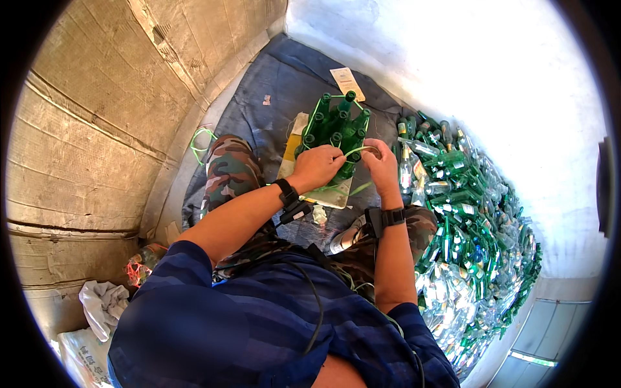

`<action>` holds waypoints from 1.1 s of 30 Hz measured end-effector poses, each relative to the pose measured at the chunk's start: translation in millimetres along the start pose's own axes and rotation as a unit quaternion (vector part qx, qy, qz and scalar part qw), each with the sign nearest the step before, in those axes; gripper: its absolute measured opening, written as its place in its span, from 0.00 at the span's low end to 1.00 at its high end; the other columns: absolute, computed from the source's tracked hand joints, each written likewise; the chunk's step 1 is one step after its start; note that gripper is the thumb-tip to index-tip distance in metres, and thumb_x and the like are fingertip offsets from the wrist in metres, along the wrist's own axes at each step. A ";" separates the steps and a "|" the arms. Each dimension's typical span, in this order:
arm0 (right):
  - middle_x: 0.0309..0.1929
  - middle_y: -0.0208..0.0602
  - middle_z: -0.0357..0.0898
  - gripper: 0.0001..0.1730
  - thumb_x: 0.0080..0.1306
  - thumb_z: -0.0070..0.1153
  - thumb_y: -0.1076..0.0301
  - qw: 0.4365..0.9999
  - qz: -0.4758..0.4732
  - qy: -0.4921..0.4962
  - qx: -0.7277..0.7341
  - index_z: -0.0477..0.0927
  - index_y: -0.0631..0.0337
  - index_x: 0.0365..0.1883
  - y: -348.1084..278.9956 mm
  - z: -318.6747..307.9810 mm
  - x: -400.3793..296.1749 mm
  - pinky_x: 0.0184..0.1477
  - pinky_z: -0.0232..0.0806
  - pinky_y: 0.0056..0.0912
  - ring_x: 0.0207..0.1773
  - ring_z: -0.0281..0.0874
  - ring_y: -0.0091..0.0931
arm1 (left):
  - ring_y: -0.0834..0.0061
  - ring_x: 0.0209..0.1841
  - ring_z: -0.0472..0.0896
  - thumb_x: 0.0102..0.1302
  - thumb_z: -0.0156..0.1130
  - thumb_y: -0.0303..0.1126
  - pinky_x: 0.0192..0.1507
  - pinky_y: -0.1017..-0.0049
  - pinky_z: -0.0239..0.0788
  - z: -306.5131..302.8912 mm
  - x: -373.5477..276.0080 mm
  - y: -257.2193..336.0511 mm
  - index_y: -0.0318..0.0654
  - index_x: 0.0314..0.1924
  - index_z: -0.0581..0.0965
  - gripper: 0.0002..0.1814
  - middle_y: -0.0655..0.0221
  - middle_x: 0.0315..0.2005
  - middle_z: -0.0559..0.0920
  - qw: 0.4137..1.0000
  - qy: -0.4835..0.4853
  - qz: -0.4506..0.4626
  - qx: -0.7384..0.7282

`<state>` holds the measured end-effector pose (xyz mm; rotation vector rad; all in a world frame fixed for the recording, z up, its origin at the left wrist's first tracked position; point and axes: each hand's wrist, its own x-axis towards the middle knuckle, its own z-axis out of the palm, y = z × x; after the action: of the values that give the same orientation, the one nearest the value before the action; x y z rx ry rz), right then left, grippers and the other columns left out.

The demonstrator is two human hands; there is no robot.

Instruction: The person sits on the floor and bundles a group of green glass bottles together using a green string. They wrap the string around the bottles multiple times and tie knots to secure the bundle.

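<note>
A cluster of several green glass bottles (324, 127) stands upright in front of me on a worn board (335, 198). Around the outer bottles, close below their mouths, runs a light green plastic strap (361, 187), and one end of it trails down over the board. My left hand (315, 167) pinches the strap at the near side of the cluster and hides some of the bottles behind it. At the near right corner, my right hand (381, 162) has a looped length of the strap between thumb and fingers.
A large heap of green and clear bottles (456, 203) lies to the right along the white wall (436, 63). Cardboard sheets (111, 97) line the left side. Loose green strap (198, 145) lies left of my knee. A card (347, 82) rests on the dark ground sheet (286, 68).
</note>
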<state>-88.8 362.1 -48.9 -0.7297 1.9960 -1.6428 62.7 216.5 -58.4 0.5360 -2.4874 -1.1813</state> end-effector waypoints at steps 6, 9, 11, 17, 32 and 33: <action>0.32 0.24 0.80 0.09 0.70 0.63 0.68 0.998 -0.029 -0.004 -0.048 0.84 0.66 0.41 -1.7 -1.0 -1.1 0.40 0.66 0.22 0.37 0.72 0.15 | 0.55 0.43 0.84 0.73 0.59 0.44 0.44 0.58 0.74 -2.3 0.9 1.4 0.43 0.40 0.86 0.15 0.63 0.39 0.86 1.000 -0.009 -0.004 0.001; 0.32 0.22 0.79 0.10 0.70 0.64 0.67 0.998 -0.013 -0.015 -0.052 0.84 0.66 0.40 -10.3 -4.6 -5.0 0.40 0.64 0.21 0.36 0.71 0.14 | 0.55 0.43 0.84 0.73 0.59 0.44 0.44 0.59 0.74 -3.0 1.7 3.1 0.42 0.41 0.86 0.15 0.62 0.39 0.86 1.000 -0.019 -0.009 0.004; 0.32 0.22 0.78 0.10 0.69 0.64 0.66 0.999 -0.018 -0.021 -0.022 0.84 0.66 0.39 -5.3 -5.1 -2.9 0.39 0.63 0.21 0.36 0.70 0.14 | 0.55 0.43 0.84 0.73 0.58 0.44 0.44 0.59 0.74 -3.2 2.6 3.7 0.41 0.41 0.86 0.16 0.62 0.39 0.85 1.000 -0.021 -0.010 0.006; 0.28 0.22 0.76 0.12 0.71 0.64 0.62 0.998 0.000 -0.009 -0.059 0.84 0.64 0.37 -6.3 -6.1 -3.0 0.36 0.61 0.23 0.33 0.69 0.15 | 0.55 0.45 0.84 0.73 0.59 0.44 0.46 0.60 0.74 -4.1 2.8 4.8 0.41 0.42 0.86 0.16 0.62 0.41 0.86 1.000 -0.019 -0.008 0.006; 0.33 0.27 0.82 0.08 0.66 0.60 0.71 0.996 0.080 0.038 0.010 0.86 0.66 0.38 25.6 2.3 -3.4 0.40 0.66 0.24 0.37 0.75 0.18 | 0.55 0.46 0.85 0.74 0.60 0.44 0.47 0.63 0.75 -5.7 2.4 9.6 0.40 0.45 0.85 0.16 0.60 0.41 0.87 1.000 -0.030 0.001 0.004; 0.33 0.27 0.81 0.07 0.66 0.59 0.72 0.994 0.103 0.032 0.032 0.86 0.65 0.38 27.6 2.2 -0.9 0.38 0.65 0.24 0.36 0.74 0.18 | 0.56 0.46 0.85 0.73 0.60 0.44 0.47 0.63 0.75 -3.8 3.1 10.6 0.40 0.45 0.85 0.16 0.60 0.42 0.87 1.000 -0.028 0.002 0.004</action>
<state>-89.9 365.1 -76.4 -0.4367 1.9804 -1.6173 59.7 218.7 -47.4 0.5076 -2.5408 -1.2005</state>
